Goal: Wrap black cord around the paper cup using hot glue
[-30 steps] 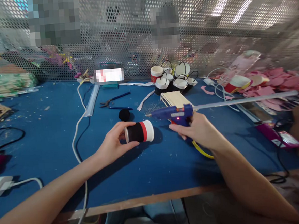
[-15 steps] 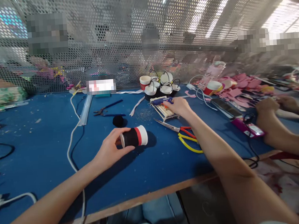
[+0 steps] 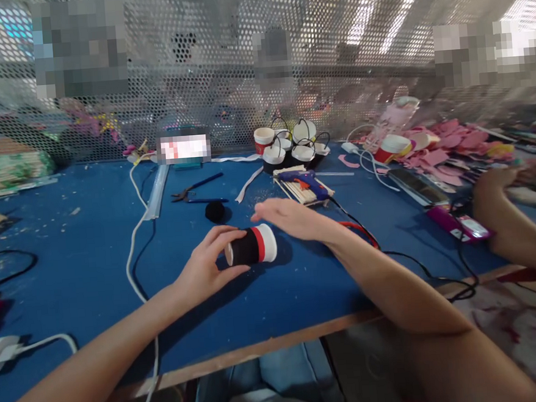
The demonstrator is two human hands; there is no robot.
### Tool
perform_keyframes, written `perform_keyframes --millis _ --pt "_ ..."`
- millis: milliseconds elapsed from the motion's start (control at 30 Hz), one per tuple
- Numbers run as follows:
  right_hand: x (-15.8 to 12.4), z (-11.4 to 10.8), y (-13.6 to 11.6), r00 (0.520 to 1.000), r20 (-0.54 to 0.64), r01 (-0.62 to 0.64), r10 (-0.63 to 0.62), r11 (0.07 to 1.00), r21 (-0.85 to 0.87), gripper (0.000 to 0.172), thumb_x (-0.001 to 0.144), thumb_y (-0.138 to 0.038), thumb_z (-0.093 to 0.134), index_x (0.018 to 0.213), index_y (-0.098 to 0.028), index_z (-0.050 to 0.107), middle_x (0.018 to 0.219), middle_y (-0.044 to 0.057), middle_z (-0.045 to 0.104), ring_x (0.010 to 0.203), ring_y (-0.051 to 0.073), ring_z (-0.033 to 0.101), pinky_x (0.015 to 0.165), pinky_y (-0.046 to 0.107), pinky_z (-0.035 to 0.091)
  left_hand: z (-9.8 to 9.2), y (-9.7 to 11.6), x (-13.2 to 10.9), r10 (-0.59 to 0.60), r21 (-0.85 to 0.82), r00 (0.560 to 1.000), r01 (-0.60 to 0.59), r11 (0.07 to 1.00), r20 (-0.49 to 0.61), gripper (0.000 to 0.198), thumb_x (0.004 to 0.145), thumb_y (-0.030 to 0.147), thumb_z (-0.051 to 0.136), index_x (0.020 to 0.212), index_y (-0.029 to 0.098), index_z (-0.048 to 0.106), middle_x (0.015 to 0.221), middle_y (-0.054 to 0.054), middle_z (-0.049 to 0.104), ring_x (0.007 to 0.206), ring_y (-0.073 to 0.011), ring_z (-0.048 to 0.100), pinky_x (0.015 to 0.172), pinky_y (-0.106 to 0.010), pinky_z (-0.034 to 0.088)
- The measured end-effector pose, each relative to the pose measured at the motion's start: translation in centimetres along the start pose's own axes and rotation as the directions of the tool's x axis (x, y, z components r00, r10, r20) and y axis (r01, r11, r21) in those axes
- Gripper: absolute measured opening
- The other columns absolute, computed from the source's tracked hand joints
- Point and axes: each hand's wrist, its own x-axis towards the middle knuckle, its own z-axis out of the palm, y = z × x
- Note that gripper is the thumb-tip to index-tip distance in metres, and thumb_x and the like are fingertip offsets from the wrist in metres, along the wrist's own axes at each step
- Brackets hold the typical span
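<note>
My left hand grips a small paper cup lying on its side, wrapped in black with a red band and a white rim end. My right hand is just above and right of the cup, fingers stretched out, holding nothing. Behind it a blue hot glue gun rests on a small rack of pale sticks, a clear glue stick poking out of its back. A black pompom lies beyond the cup. The scissors are mostly covered by my right arm; a red handle shows.
Pliers and a white ribbon lie farther back. Several cups with black wire loops stand by the mesh screen. A white cable crosses at left. At right are pink pieces, a phone and another person's arm.
My right hand has let go of the glue gun, leaving it on the stick rack, and has come back left toward the cup. The left hand still holds the cup.
</note>
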Motion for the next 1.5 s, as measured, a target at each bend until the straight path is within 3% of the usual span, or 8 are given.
perform_keyframes --millis 167,367,500,667,800,933,1167,1500 --pt "0.3 1.9 -0.9 0.937 0.348 -0.074 -0.019 0.965 0.253 0.071 0.085 -0.067 0.017 0.082 -0.017 0.068 0.091 0.006 0.068 0.091 0.019 0.059 0.082 0.031 0.042 0.0 0.3 -0.2 0.246 0.159 0.96 -0.266 0.951 0.135 0.043 0.081 0.022 0.06 0.122 0.024 0.047 0.127 -0.013 0.047 0.116 -0.0254 0.05 0.093 -0.042 0.049" --pt "0.1 3.0 -0.2 0.947 0.321 -0.234 0.008 0.702 0.672 0.052 0.084 -0.06 0.04 0.081 -0.018 0.069 0.088 0.004 0.069 0.087 0.015 0.06 0.08 0.029 0.045 0.0 0.6 -0.1 0.254 0.235 0.956 -0.283 0.93 0.145 0.044 0.079 0.023 0.062 0.121 0.024 0.047 0.139 -0.015 0.033 0.122 -0.029 0.045 0.092 -0.043 0.05" --pt "0.1 3.5 0.4 0.954 0.299 -0.257 0.019 0.567 0.783 0.031 0.079 -0.046 0.058 0.082 -0.017 0.068 0.085 0.002 0.067 0.08 0.011 0.061 0.079 0.027 0.046 -0.1 0.6 -0.1 0.174 0.215 0.972 -0.205 0.955 0.157 0.046 0.078 0.024 0.063 0.121 0.025 0.047 0.143 -0.015 0.024 0.104 -0.0243 0.057 0.086 -0.042 0.053" --pt "-0.3 3.3 0.6 0.971 0.235 -0.216 0.049 0.607 0.765 0.018 0.07 -0.033 0.069 0.076 -0.017 0.066 0.079 0.0 0.065 0.076 0.011 0.059 0.077 0.027 0.045 -0.3 0.5 -0.2 0.136 0.132 0.979 -0.156 0.979 0.15 0.045 0.079 0.027 0.063 0.122 0.026 0.048 0.145 -0.015 0.022 0.104 -0.0245 0.056 0.086 -0.043 0.051" --pt "-0.5 2.9 0.4 0.994 0.001 -0.075 0.107 0.681 0.728 0.021 0.071 -0.037 0.067 0.075 -0.017 0.062 0.074 -0.002 0.062 0.07 0.009 0.056 0.072 0.026 0.044 -0.4 0.3 0.0 0.061 -0.026 0.996 -0.059 0.998 0.072 0.052 0.077 0.031 0.066 0.125 0.026 0.047 0.138 -0.013 0.035 0.121 -0.0287 0.045 0.093 -0.043 0.047" --pt "-0.5 2.2 0.3 0.98 -0.186 0.071 0.075 0.737 0.672 0.022 0.074 -0.038 0.065 0.074 -0.018 0.055 0.072 -0.002 0.06 0.07 0.01 0.055 0.071 0.027 0.044 -0.2 0.1 0.2 -0.076 -0.303 0.996 0.089 0.949 0.054 0.055 0.073 0.031 0.069 0.124 0.023 0.048 0.117 -0.01 0.052 0.098 -0.0207 0.058 0.079 -0.032 0.054" --pt "-0.3 2.1 1.1 0.958 -0.282 0.12 0.055 0.815 0.567 0.023 0.078 -0.039 0.06 0.074 -0.019 0.051 0.068 -0.001 0.059 0.066 0.011 0.056 0.065 0.027 0.044 -0.1 0.7 0.4 -0.309 -0.5 0.932 0.361 0.787 0.187 0.055 0.071 0.031 0.071 0.119 0.017 0.049 0.1 -0.006 0.058 0.074 -0.0128 0.06 0.07 -0.027 0.053" --pt "-0.3 3.1 1.1 0.976 -0.217 0.075 0.034 0.876 0.476 0.021 0.082 -0.036 0.054 0.074 -0.018 0.049 0.067 -0.001 0.057 0.064 0.01 0.055 0.063 0.025 0.042 0.0 0.5 0.1 -0.126 -0.378 0.981 0.173 0.91 0.146 0.049 0.073 0.027 0.069 0.118 0.021 0.05 0.105 -0.006 0.053 0.087 -0.0148 0.058 0.075 -0.027 0.052"
